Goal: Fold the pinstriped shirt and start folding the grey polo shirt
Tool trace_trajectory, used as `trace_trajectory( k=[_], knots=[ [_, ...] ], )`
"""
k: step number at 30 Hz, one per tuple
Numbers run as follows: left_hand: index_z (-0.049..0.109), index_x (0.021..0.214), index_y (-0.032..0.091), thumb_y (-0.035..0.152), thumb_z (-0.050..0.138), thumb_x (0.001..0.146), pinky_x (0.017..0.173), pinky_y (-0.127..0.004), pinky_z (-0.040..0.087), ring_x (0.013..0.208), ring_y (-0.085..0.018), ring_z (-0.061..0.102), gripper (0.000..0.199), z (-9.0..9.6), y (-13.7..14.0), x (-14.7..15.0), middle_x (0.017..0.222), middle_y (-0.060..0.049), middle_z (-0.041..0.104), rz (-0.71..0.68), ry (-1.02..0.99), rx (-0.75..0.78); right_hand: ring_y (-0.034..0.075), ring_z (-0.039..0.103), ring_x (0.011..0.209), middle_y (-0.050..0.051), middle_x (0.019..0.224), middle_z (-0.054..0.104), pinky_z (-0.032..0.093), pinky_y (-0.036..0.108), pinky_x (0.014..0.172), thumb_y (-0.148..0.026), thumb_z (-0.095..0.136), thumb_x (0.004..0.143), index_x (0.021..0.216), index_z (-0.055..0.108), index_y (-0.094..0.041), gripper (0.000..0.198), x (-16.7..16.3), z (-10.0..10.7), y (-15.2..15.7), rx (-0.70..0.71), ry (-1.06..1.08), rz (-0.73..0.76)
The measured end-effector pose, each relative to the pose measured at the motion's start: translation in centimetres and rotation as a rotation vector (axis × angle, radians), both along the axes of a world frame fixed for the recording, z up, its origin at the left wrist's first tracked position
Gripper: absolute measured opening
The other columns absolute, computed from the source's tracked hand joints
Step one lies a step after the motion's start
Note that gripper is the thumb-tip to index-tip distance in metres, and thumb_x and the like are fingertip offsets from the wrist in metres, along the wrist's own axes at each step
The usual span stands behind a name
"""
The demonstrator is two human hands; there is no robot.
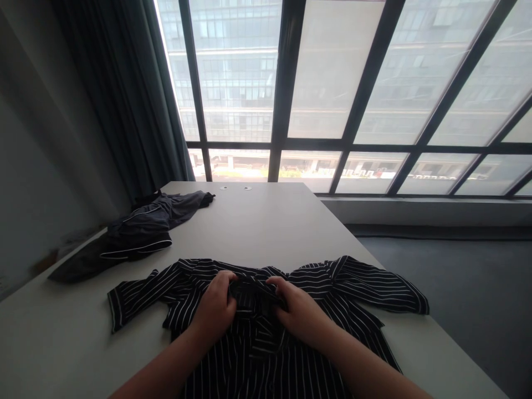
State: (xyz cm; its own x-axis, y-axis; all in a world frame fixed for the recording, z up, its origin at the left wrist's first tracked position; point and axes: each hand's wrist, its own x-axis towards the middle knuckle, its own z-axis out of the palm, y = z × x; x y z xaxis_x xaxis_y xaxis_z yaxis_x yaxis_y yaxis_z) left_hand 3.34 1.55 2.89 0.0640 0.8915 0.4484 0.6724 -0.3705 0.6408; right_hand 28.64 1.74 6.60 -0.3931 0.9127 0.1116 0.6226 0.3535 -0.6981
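Head view: striped shirt [266,357], lower centre, laid on bench [270,221].
Left hand [219,302]: clamped on collar [254,285].
Right hand [297,310]: likewise, seemingly to steady it.
Dark clothes [143,221]: mid-left, apart, presumably for working room.

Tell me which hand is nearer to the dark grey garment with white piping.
Left. The left hand is right of the garment; the right hand is farther right.

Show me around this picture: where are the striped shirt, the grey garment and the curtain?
Striped shirt [303,360]: head view, on its body, near the bottom edge.
Grey garment [139,224]: head view, on the middle of its rumpled cloth.
Curtain [124,94]: head view, on its hanging folds.
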Motion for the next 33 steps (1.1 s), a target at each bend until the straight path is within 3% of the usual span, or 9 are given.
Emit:
trace_trajectory(
  k=[4, 8, 11, 13, 19, 22, 25, 28, 33],
  knots=[
    [0.065, 0.112, 0.021, 0.013, 0.051, 0.074, 0.106, -0.046, 0.053, 0.113, -0.027, 0.068, 0.041, 0.2, 0.3, -0.3, 0.116, -0.009, 0.072, 0.0, -0.094, -0.062, 0.018, 0.065, 0.077, 0.0, 0.088, 0.07, 0.045, 0.03, 0.073, -0.016, 0.057, 0.086, 0.113, 0.066, -0.024, 0.029, 0.9, 0.8, 0.5, 0.02, -0.072, -0.13],
    [0.068, 0.103, 0.021, 0.038, 0.061, 0.086, 0.082, -0.037, 0.058, 0.087, -0.025, 0.071, 0.026, 1.0, 0.2, -0.1, 0.091, -0.005, 0.073, 0.024, -0.26, -0.22, 0.019, 0.065, 0.078, 0.002, 0.086, 0.071, 0.046, 0.031, 0.074, -0.025, 0.057, 0.088, 0.095, 0.067, -0.022, 0.013, 1.6, 1.1, 1.0, -0.051, 0.062, -0.17],
    [0.062, 0.087, 0.022, 0.051, 0.07, 0.082, 0.066, -0.03, 0.051, 0.069, -0.02, 0.065, 0.031, 1.4, 0.0, 0.0, 0.074, 0.001, 0.065, 0.049, -0.334, -0.291, 0.021, 0.065, 0.081, 0.003, 0.084, 0.071, 0.048, 0.032, 0.076, -0.034, 0.058, 0.088, 0.092, 0.068, -0.021, 0.017, 1.6, 0.7, 1.1, -0.117, 0.234, -0.165],
    [0.059, 0.085, 0.022, 0.052, 0.072, 0.081, 0.066, -0.028, 0.049, 0.07, -0.018, 0.063, 0.032, 1.5, -0.1, 0.1, 0.075, 0.002, 0.064, 0.027, -0.375, -0.285, 0.021, 0.065, 0.081, 0.003, 0.085, 0.071, 0.049, 0.033, 0.077, -0.039, 0.06, 0.087, 0.092, 0.068, -0.02, 0.021, 1.4, 0.3, 1.2, -0.166, 0.332, -0.157],
    [0.068, 0.122, 0.022, 0.05, 0.063, 0.092, 0.078, -0.032, 0.051, 0.082, -0.021, 0.066, 0.042, 2.1, -0.2, -0.2, 0.089, -0.001, 0.068, -0.116, -0.34, -0.343, 0.021, 0.061, 0.08, 0.002, 0.084, 0.068, 0.048, 0.035, 0.077, -0.042, 0.064, 0.085, 0.09, 0.067, -0.021, 0.023, 1.4, -0.7, 1.6, -0.199, 0.443, -0.161],
    [0.072, 0.099, 0.02, 0.051, 0.059, 0.095, 0.081, -0.033, 0.051, 0.087, -0.022, 0.064, 0.034, 2.4, 0.1, -0.5, 0.09, -0.004, 0.067, -0.176, -0.358, -0.326, 0.019, 0.06, 0.079, 0.001, 0.083, 0.066, 0.047, 0.033, 0.076, -0.043, 0.071, 0.084, 0.092, 0.067, -0.021, 0.024, 1.6, -0.7, 1.7, -0.245, 0.549, -0.149],
    [0.068, 0.086, 0.02, 0.05, 0.068, 0.09, 0.089, -0.033, 0.05, 0.102, -0.024, 0.062, 0.03, 2.7, 0.4, -1.0, 0.109, -0.008, 0.065, -0.252, -0.487, -0.275, 0.016, 0.059, 0.076, -0.002, 0.086, 0.064, 0.047, 0.031, 0.074, -0.045, 0.079, 0.082, 0.108, 0.065, -0.023, 0.036, 1.8, -0.7, 1.6, -0.355, 0.735, -0.071],
    [0.064, 0.08, 0.018, 0.045, 0.077, 0.085, 0.098, -0.035, 0.048, 0.114, -0.026, 0.06, 0.03, 3.0, 0.4, -1.6, 0.124, -0.01, 0.064, -0.365, -0.674, -0.388, 0.014, 0.06, 0.077, -0.003, 0.091, 0.065, 0.048, 0.029, 0.074, -0.047, 0.085, 0.082, 0.12, 0.062, -0.027, 0.048, 1.9, -0.9, 1.5, -0.433, 0.87, 0.013],
    [0.055, 0.072, 0.017, 0.041, 0.086, 0.075, 0.08, -0.03, 0.049, 0.087, -0.019, 0.058, 0.039, 3.3, -0.2, -2.0, 0.1, -0.007, 0.065, -0.522, -0.986, -0.611, 0.011, 0.061, 0.074, -0.004, 0.09, 0.065, 0.048, 0.025, 0.071, -0.041, 0.09, 0.08, 0.116, 0.065, -0.028, 0.046, 2.2, -1.2, 1.6, -0.529, 1.031, 0.098]
  ],
)
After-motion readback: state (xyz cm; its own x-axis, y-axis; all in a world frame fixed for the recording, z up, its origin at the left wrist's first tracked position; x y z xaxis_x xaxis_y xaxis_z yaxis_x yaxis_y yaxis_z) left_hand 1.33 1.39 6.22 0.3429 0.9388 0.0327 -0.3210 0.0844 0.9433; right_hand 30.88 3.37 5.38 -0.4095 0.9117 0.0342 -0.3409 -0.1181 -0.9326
